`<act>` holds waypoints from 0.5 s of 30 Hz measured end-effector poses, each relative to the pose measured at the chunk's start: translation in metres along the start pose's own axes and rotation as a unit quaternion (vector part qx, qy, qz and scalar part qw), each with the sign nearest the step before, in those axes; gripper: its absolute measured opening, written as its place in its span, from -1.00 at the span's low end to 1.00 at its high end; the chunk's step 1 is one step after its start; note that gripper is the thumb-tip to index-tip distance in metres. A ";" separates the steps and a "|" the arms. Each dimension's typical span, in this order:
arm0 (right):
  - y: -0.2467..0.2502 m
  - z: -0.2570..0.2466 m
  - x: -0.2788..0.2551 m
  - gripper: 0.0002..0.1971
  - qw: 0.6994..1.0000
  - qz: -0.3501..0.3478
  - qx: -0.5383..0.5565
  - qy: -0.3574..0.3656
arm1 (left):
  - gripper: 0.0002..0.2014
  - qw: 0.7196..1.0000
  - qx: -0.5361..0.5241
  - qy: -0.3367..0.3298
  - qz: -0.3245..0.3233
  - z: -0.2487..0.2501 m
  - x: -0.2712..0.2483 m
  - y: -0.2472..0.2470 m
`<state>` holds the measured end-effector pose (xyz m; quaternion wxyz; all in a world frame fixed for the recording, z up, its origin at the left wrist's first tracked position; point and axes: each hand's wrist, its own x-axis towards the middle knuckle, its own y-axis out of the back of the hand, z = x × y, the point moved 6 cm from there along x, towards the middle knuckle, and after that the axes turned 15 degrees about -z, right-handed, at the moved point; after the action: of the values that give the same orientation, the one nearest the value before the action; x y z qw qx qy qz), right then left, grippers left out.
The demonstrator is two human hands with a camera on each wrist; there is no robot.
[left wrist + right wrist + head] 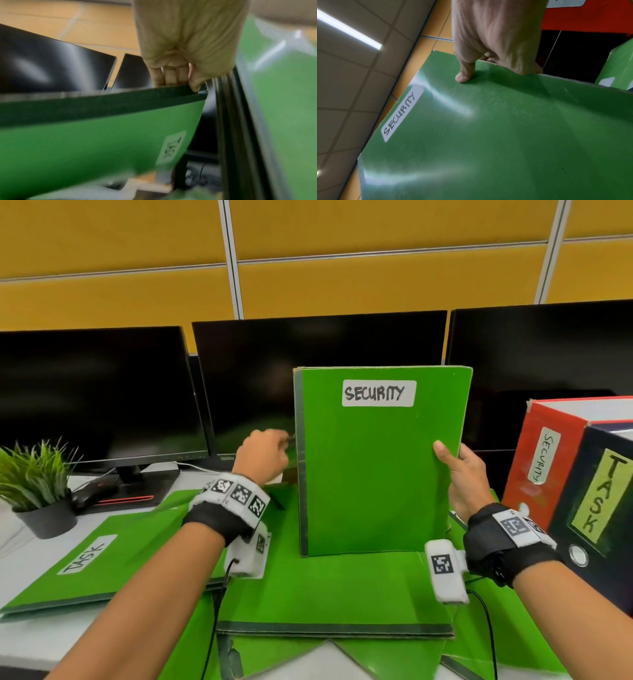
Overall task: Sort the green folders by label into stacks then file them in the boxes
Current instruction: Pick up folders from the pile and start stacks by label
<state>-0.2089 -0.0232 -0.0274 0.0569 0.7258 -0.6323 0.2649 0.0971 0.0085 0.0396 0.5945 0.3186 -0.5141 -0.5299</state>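
A green folder labelled SECURITY [376,474] [488,135] stands upright on other green folders [335,594] lying flat on the table. My right hand [455,460] [488,65] grips its right edge, thumb on the front cover and fingers behind. My left hand [274,446] [178,81], just left of that folder's spine, curls its fingers over the dark spine edge of a second green folder [85,135]. That folder's blurred label seems to read TASK, and my wrist mostly hides it in the head view. A red box marked SECURITY [544,453] and a dark blue box marked TASK [599,501] stand at the right.
Another green folder labelled TASK [85,559] lies flat at the left of the white table [30,642]. Three dark monitors [96,392] line the back. A potted plant [37,491] sits at the far left. The boxes stand close beside my right wrist.
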 end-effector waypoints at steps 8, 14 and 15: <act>-0.008 -0.013 -0.007 -0.42 0.999 -0.034 0.013 -0.002 | -0.74 0.913 -0.327 -0.035 0.242 0.013 0.003 0.102; -0.015 -0.015 -0.010 -0.05 0.999 -0.034 0.016 0.002 | -0.67 0.814 -0.540 -0.035 0.212 -0.018 0.011 0.084; -0.017 -0.016 -0.009 -0.05 0.999 -0.034 0.019 0.001 | -0.66 0.800 -0.566 -0.040 0.192 -0.016 0.010 0.078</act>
<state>-0.1986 -0.0051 -0.0139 0.0528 0.7477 -0.6021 0.2750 0.1355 0.0150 0.1102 0.7379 -0.2016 -0.1961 -0.6135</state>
